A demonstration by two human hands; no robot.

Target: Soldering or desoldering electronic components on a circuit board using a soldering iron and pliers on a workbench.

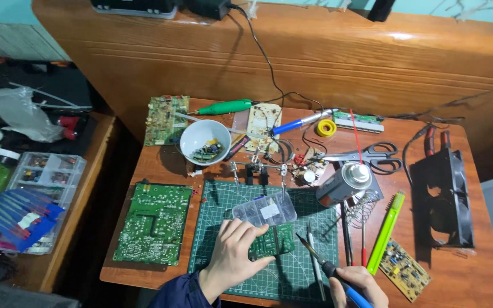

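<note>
Left hand (232, 256) pinching half-covered small circuit board (274, 241), right hand (360, 283), frame-cropped, gripping soldering iron (322, 263).

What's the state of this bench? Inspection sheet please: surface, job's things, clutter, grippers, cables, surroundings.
Surface: small wooden table with a green cutting mat at the front.
Job's things: small green circuit board on the mat; soldering iron, tip raised just right of the board.
Clutter: large green board, white bowl of parts, clear parts box, scissors, metal can, black fan.
Grippers: left hand grips the small board's left edge; right hand holds the iron's blue handle.
Cables: black cable runs down the wooden headboard to the table.
Surroundings: side table at left with a compartment organizer.
</note>
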